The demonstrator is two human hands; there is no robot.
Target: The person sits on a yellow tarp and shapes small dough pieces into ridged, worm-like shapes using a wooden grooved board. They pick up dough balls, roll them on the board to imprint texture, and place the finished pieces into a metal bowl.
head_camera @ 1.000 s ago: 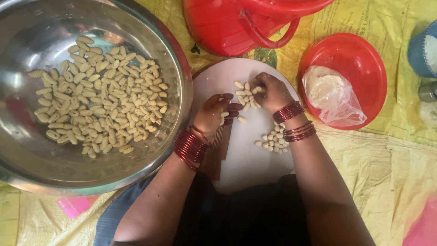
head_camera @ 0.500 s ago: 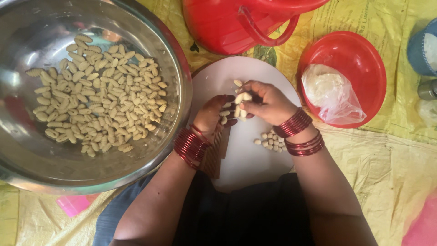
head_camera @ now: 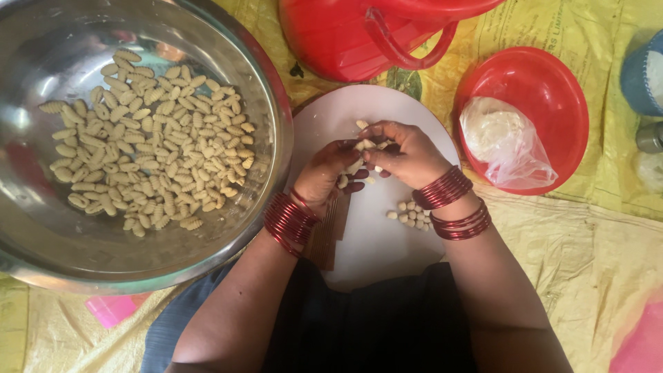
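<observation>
Over the white plate [head_camera: 373, 235], my left hand [head_camera: 324, 176] and right hand [head_camera: 407, 155] meet, fingers pinching small dough bits [head_camera: 359, 166]. Steel bowl [head_camera: 41, 228] of ridged shells [head_camera: 148, 141] sits left.

Head camera, straight down (close)

Clear plastic bag [head_camera: 507, 145] in red bowl [head_camera: 545, 83]

Stacked red bangles [head_camera: 290, 220] ring both bare forearms.
</observation>
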